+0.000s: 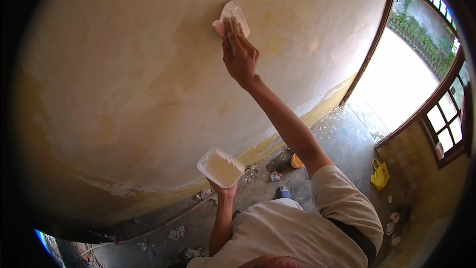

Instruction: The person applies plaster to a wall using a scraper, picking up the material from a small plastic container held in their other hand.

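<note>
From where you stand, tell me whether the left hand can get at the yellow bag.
Probably not: the left hand is taken up holding the white tub, and the yellow bag sits down on the floor, beyond the right arm.

On the floor are a yellow bag, an orange container, a pole and crumpled scraps, perhaps plastic.

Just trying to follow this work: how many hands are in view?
2: the right hand is up at the wall, holding a pale flat piece; the left hand is lower, under a white tub.
</note>
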`<action>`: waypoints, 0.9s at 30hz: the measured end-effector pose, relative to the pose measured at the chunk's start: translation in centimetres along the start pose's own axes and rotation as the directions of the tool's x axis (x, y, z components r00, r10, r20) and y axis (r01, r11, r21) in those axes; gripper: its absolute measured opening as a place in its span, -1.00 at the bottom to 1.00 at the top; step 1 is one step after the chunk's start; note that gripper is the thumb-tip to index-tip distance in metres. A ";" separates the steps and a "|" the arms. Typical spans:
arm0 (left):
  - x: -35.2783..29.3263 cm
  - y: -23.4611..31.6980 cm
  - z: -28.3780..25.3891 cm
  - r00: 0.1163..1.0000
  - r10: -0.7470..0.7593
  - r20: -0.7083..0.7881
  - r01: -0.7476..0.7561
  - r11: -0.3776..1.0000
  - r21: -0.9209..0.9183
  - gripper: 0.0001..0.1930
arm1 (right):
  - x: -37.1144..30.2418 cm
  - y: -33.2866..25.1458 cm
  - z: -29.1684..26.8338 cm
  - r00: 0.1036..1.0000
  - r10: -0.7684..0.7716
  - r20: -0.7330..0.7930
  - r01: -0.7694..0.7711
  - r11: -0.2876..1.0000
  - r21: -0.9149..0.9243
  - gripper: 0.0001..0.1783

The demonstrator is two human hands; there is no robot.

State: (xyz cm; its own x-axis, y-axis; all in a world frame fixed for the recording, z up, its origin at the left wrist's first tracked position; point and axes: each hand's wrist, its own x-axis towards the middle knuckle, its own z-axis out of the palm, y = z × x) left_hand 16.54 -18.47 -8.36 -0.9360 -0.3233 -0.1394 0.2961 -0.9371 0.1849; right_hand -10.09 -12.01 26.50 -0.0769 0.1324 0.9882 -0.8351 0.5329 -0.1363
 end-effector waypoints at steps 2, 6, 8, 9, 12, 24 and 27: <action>0.1 0.0 0.8 1.000 -0.008 -0.017 0.008 1.000 0.007 -0.50 | -5.3 -4.2 0.3 0.969 -0.149 0.195 0.130 0.986 0.107 -0.35; -0.8 1.8 3.5 0.998 0.053 -0.032 -0.048 0.990 0.135 -0.39 | -14.2 -9.5 -2.4 0.757 -0.286 0.588 -0.105 0.834 0.542 -0.50; -2.2 2.8 6.1 0.995 0.092 -0.032 -0.084 0.974 0.210 -0.37 | -14.2 -11.1 -6.6 0.743 0.012 0.669 -0.475 0.714 0.515 -0.83; -2.6 2.8 7.2 0.995 0.095 -0.011 -0.088 0.955 0.282 -0.35 | -13.2 -10.9 -9.4 0.617 0.215 0.757 -0.651 0.681 0.337 -0.84; -3.1 2.4 8.0 0.998 0.010 -0.068 0.011 0.950 0.312 -0.29 | -12.1 -10.0 -16.0 0.407 0.448 0.796 -0.769 0.638 0.034 -0.68; -4.0 1.2 6.9 0.978 -0.160 -0.131 0.195 0.922 0.334 -0.19 | -20.6 -12.6 -21.3 0.291 0.463 0.837 -0.651 0.737 -0.182 -0.72; -3.2 0.5 6.8 0.970 -0.202 -0.138 0.237 0.916 0.325 -0.27 | -21.1 -11.9 -21.7 0.287 0.444 0.849 -0.659 0.735 -0.162 -0.73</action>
State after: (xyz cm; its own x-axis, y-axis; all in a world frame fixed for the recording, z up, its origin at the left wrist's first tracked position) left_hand 18.37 -17.01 -1.25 -0.9411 -0.1420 -0.3070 -0.0128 -0.8920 0.4519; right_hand 13.27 -3.05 5.77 -0.8552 -0.4350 0.2817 -0.4748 0.4397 -0.7624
